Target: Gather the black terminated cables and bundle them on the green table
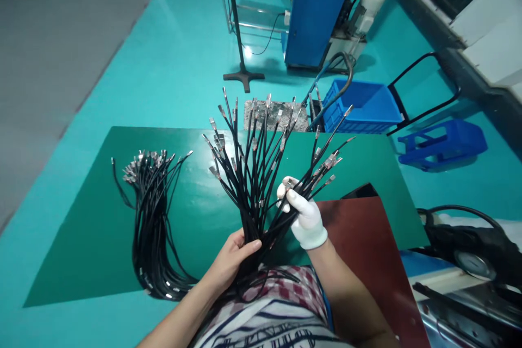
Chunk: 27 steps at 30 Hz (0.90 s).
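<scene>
A thick bundle of black cables (248, 190) with metal terminals on their ends fans out upward in front of me. My left hand (236, 255), bare, is wrapped round the lower part of this bundle. My right hand (304, 217) wears a white glove and closes on some cables at the bundle's right side, with a metal terminal between thumb and fingers. Another bundle of black cables (150, 228) lies on the green table (81, 217) to the left, its terminals grouped at the far end and its lower end curving over the near edge.
A dark red sheet (362, 244) lies on the table's right side. Beyond the table stand a fan (240, 54), a blue machine (314, 22), a blue crate (362, 103) and a blue stool (444, 144). Metal equipment (460, 304) sits close at the lower right.
</scene>
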Tool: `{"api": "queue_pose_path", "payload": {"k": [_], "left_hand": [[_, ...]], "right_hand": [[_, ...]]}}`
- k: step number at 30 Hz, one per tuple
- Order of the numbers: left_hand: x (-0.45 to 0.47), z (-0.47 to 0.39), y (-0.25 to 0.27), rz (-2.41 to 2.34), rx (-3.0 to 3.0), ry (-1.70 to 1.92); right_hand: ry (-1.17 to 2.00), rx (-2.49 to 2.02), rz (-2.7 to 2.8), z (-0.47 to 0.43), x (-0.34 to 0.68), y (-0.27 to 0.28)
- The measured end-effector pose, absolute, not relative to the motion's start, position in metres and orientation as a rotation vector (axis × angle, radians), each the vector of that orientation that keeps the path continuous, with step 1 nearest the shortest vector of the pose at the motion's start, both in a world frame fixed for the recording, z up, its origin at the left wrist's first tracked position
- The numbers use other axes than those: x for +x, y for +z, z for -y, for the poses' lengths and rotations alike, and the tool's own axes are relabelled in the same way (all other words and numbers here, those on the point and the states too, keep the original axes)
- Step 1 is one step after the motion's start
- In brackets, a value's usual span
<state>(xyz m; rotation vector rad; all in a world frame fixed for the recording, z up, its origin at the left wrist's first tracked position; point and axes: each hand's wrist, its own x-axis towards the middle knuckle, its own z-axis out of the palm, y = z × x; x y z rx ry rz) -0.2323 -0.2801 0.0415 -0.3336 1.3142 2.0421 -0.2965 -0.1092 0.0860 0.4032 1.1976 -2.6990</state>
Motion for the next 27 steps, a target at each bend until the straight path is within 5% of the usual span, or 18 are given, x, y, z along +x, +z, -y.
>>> {"api": "queue_pose_path", "payload": {"k": [27], "left_hand": [[-0.231,0.282,0.05,-1.337,-0.485,1.988]], "right_hand": [[-2.348,0.486,-2.19,0.078,-0.286,0.125]]}}
